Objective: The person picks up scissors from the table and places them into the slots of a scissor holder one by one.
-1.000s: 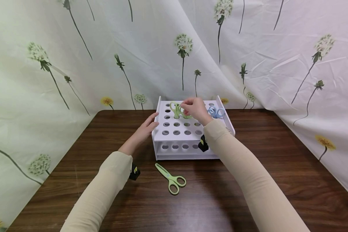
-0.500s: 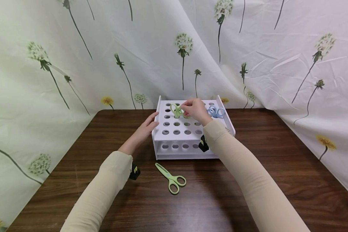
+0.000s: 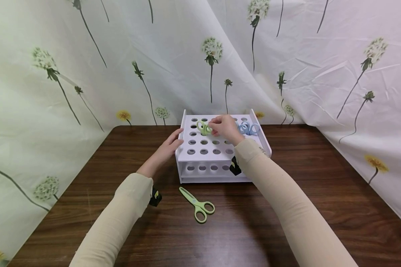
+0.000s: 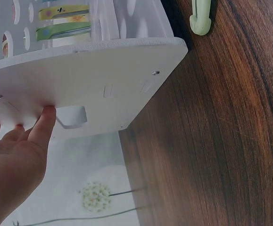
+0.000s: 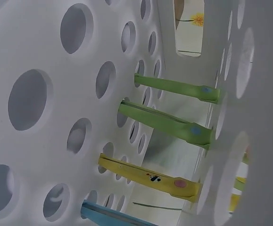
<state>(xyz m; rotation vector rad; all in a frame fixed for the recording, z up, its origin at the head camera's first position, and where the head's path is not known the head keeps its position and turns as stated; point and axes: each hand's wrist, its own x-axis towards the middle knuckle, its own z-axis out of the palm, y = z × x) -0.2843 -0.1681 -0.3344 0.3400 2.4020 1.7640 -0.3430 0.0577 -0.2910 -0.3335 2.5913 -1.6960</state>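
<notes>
A white rack (image 3: 187, 157) with rows of round holes stands on the table. My right hand (image 3: 226, 128) is over its top, thumb and fingertips pinching the handle of green scissors (image 3: 202, 128). My left hand (image 3: 167, 149) rests with extended fingers against the rack's left side panel (image 4: 89, 89). Blue scissors (image 3: 248, 128) stand handle-up near the right side. In the right wrist view, two green blades (image 5: 167, 123), a yellow blade (image 5: 150, 178) and a blue blade (image 5: 110, 215) pass down between the tiers; the right hand is out of that view. Yellow handles are hidden behind it in the head view.
Another pair of green scissors (image 3: 197, 204) lies flat on the dark wooden table (image 3: 120, 222), in front of the rack and between the forearms. A white cloth (image 3: 173, 55) printed with dandelions hangs behind and at both sides.
The green scissors handle at my right fingertips has sunk slightly toward the rack's top. My left hand stays on the side panel, and the loose green scissors lie still.
</notes>
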